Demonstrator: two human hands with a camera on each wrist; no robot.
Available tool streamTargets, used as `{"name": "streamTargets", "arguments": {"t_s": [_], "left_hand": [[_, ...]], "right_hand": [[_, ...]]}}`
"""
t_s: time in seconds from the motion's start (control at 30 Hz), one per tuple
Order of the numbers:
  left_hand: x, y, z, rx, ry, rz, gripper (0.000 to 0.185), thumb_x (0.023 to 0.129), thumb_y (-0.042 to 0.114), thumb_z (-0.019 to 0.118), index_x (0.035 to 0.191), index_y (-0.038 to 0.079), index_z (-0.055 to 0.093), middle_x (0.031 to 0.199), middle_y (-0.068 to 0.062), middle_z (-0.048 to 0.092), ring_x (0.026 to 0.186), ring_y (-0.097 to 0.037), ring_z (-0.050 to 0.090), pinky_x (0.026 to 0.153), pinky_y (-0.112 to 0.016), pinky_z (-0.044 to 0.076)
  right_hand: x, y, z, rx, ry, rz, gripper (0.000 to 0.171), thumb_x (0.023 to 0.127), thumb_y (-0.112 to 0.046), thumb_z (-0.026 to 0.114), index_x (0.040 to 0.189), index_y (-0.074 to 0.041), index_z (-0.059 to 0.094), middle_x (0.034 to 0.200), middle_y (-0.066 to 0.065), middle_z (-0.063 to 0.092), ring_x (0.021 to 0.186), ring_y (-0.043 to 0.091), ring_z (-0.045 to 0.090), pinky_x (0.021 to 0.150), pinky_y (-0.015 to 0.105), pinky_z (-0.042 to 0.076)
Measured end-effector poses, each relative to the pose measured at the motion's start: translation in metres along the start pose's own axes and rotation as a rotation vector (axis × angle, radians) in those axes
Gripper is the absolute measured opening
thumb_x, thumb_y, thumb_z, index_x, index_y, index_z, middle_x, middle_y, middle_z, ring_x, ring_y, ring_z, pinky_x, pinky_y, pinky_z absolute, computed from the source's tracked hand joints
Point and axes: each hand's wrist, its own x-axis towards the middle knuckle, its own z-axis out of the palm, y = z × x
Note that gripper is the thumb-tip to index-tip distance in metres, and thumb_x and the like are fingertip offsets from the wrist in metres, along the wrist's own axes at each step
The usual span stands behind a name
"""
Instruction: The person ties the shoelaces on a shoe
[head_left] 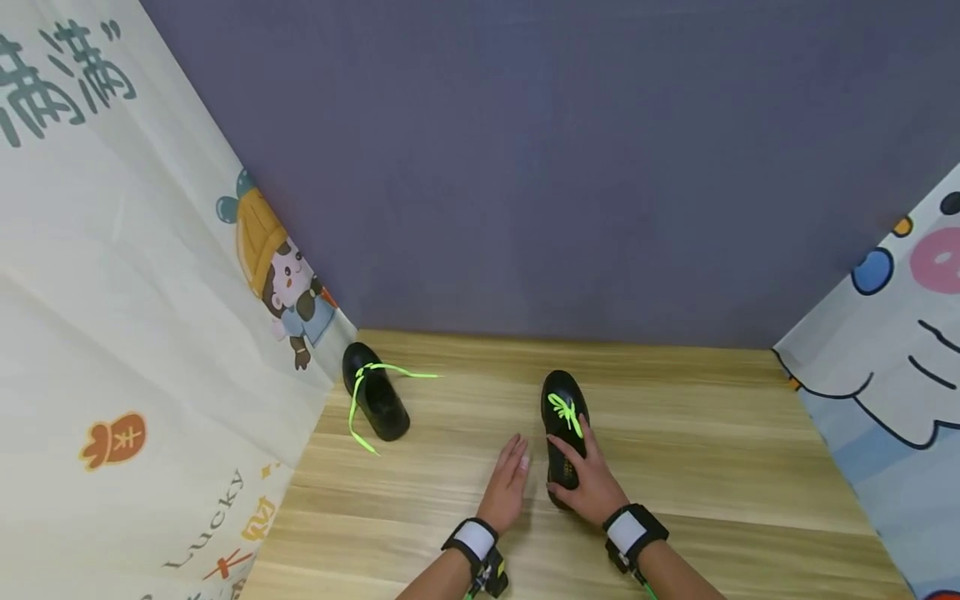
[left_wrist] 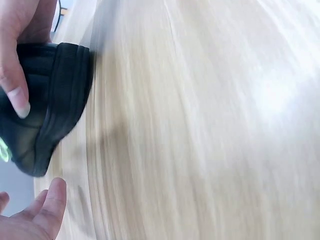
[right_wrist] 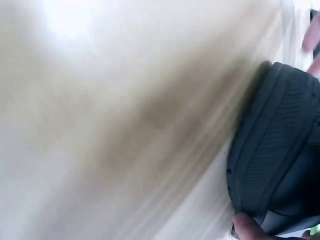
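We see purple-grey backdrop [head_left: 540, 167] behind wood-grain counter [head_left: 712, 450]; left cloth [head_left: 142, 292] bears hatted cartoon child [head_left: 287, 279], right cloth [head_left: 862, 392] pink-and-blue print [head_left: 939, 260].

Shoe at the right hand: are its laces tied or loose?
Tied: green laces form a bow on the shoe; the other shoe has its lace ends spread apart.

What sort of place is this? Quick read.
Probably a makeshift recording booth: a plain grey-purple backdrop across the far side, a cartoon-printed sheet on the left with another on the right, boxing in a wood-grain surface.
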Motion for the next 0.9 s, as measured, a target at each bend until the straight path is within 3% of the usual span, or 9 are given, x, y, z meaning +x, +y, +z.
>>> {"name": "streamTargets", "arguments": {"t_s": [0.23, 0.77, 0.9], "left_hand": [[-0.003, -0.003, -0.009, -0.001, 0.031, 0.014, 0.045, 0.111, 0.022, 0.033, 0.150, 0.001, 0.042, 0.159, -0.022, 0.030, 0.143, -0.043, 0.032, 0.111, -0.061, 0.030], [-0.006, -0.005, -0.017, 0.014, 0.087, 0.037, 0.046, 0.111, 0.025, 0.036, 0.145, -0.003, 0.048, 0.156, -0.020, 0.037, 0.141, -0.042, 0.037, 0.111, -0.057, 0.032], [-0.003, -0.005, -0.025, -0.001, 0.090, 0.032, 0.044, 0.110, 0.022, 0.038, 0.145, -0.005, 0.047, 0.157, -0.021, 0.036, 0.140, -0.042, 0.039, 0.108, -0.056, 0.038]], "right_hand": [[0.018, 0.013, -0.009, 0.019, -0.025, 0.033, 0.076, 0.079, -0.021, 0.086, 0.146, -0.018, 0.052, 0.160, 0.032, 0.009, 0.132, 0.062, 0.035, 0.084, 0.062, 0.051], [0.048, 0.031, -0.015, 0.069, 0.001, 0.047, 0.071, 0.083, -0.015, 0.082, 0.146, -0.009, 0.050, 0.158, 0.038, 0.007, 0.138, 0.064, 0.020, 0.094, 0.073, 0.040], [0.053, 0.037, -0.015, 0.066, 0.005, 0.044, 0.072, 0.083, -0.018, 0.082, 0.146, -0.010, 0.049, 0.158, 0.038, 0.007, 0.138, 0.064, 0.020, 0.095, 0.074, 0.038]]}}
